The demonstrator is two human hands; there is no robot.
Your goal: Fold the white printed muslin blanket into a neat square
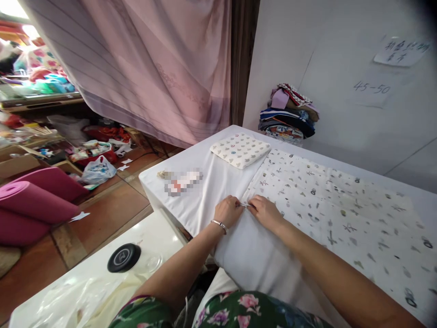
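Note:
A white printed cloth (322, 214) with small grey and black motifs lies spread flat on the white-covered table. At its near left corner, my left hand (228, 213) and my right hand (265, 212) meet, their fingers pinched on the cloth's edge. Only a small gap separates the two hands. A bracelet (219, 225) circles my left wrist. Beyond my hands, a folded cloth (241, 150) with rows of small grey prints rests on the table. The fingertips partly hide the gripped bit of fabric.
Left of my hands a blurred-out item (184, 182) lies on the table cover (201, 205). A lower white table (78, 269) holds a black round lid (124, 258) and plastic bags. Folded clothes (288, 111) are stacked by the wall. A pink curtain (164, 64) hangs behind; pink rolled mats (37, 209) lie left.

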